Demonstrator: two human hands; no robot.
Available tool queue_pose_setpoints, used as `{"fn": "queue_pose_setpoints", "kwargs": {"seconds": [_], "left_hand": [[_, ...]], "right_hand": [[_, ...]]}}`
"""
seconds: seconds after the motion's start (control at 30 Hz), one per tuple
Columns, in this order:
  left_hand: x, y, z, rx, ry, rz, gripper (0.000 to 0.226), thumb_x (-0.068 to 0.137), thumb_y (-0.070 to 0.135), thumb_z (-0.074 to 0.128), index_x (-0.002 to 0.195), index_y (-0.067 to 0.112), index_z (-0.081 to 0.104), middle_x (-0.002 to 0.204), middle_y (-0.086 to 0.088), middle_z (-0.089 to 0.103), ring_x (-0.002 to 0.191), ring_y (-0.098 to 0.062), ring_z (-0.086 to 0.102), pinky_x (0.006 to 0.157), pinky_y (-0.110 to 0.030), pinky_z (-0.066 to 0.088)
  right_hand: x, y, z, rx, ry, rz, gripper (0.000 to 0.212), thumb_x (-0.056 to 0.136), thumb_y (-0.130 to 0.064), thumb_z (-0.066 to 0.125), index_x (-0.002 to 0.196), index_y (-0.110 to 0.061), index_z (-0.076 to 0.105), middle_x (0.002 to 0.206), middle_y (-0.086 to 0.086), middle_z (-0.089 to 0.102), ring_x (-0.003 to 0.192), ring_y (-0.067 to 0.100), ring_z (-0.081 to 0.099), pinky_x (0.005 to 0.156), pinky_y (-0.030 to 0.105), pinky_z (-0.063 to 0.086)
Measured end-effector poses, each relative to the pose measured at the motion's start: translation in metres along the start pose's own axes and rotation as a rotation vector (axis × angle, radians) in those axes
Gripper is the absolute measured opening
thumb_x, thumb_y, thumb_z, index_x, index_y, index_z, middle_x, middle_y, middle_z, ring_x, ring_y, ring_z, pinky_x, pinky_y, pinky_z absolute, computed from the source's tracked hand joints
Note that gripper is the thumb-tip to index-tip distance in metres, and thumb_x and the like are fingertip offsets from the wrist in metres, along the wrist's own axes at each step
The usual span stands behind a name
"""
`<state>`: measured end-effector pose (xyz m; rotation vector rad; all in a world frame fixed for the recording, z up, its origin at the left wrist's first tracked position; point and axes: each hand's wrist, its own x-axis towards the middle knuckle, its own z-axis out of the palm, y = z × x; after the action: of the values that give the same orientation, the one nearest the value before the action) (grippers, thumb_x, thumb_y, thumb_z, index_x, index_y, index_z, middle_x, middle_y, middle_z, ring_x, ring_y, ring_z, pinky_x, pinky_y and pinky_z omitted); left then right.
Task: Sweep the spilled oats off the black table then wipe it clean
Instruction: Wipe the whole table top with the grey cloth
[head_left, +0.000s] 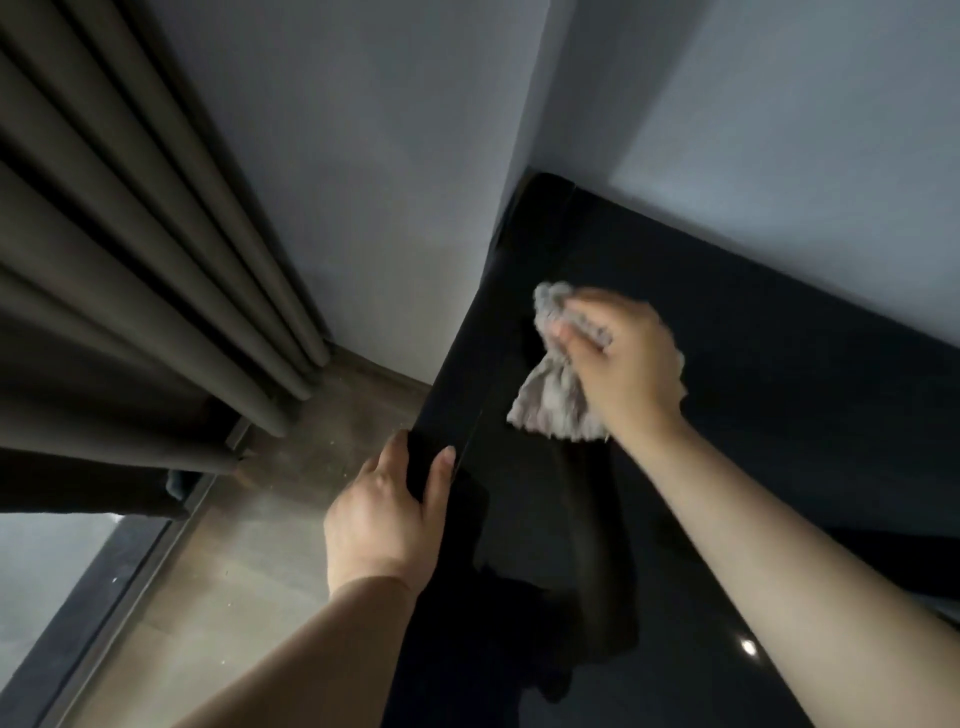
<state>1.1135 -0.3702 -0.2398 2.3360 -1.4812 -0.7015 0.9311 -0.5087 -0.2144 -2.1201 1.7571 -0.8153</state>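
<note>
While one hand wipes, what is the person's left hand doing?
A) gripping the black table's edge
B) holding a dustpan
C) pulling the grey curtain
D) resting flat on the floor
A: the left hand grips the side edge of the glossy black table, while the right hand holds the crumpled grey cloth on its top.

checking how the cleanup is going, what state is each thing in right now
cloth: crumpled, pressed on the table
right hand: grips the cloth, motion-blurred
left hand: grips the table edge
table: glossy, no oats visible on top
curtain: hanging in folds
floor: dotted with pale specks
</note>
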Motion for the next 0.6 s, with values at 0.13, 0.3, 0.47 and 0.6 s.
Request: {"fn": "queue_pose_setpoints", "kwargs": {"seconds": [0.13, 0.3, 0.47, 0.6], "left_hand": [[0.001, 0.0, 0.0, -0.022, -0.014, -0.002, 0.051, 0.091, 0.062, 0.024, 0.113, 0.027, 0.053, 0.098, 0.002, 0.065, 0.086, -0.023, 0.061, 0.063, -0.029, 0.038], [0.001, 0.0, 0.0, -0.055, -0.033, -0.004, 0.045, 0.097, 0.053, 0.029, 0.124, 0.026, 0.052, 0.108, -0.001, 0.065, 0.093, -0.025, 0.061, 0.067, -0.028, 0.036], [0.003, -0.002, 0.0, -0.134, -0.025, 0.001, 0.035, 0.101, 0.04, 0.032, 0.119, 0.022, 0.055, 0.104, -0.004, 0.066, 0.091, -0.028, 0.06, 0.066, -0.029, 0.034], [0.003, -0.005, -0.001, -0.2, -0.041, 0.015, 0.03, 0.102, 0.038, 0.032, 0.111, 0.021, 0.055, 0.098, -0.003, 0.064, 0.089, -0.026, 0.059, 0.066, -0.029, 0.033]], "right_hand": [[0.035, 0.009, 0.022, -0.139, 0.089, 0.178, 0.024, 0.089, -0.027, 0.062, 0.112, -0.022, 0.068, 0.117, -0.008, 0.066, 0.107, 0.022, 0.058, 0.087, 0.035, 0.048], [-0.038, -0.032, 0.031, -0.198, 0.048, 0.02, 0.025, 0.084, -0.02, 0.066, 0.108, -0.024, 0.069, 0.119, -0.01, 0.065, 0.099, 0.02, 0.057, 0.08, 0.032, 0.044], [-0.076, -0.04, 0.005, 0.026, -0.129, -0.053, 0.022, 0.082, -0.024, 0.072, 0.104, -0.02, 0.074, 0.111, -0.011, 0.069, 0.097, 0.004, 0.058, 0.082, 0.017, 0.045], [-0.023, -0.018, 0.006, 0.048, 0.068, 0.164, 0.025, 0.086, -0.022, 0.069, 0.111, -0.02, 0.071, 0.113, -0.019, 0.062, 0.103, -0.003, 0.055, 0.087, 0.006, 0.041]]}}
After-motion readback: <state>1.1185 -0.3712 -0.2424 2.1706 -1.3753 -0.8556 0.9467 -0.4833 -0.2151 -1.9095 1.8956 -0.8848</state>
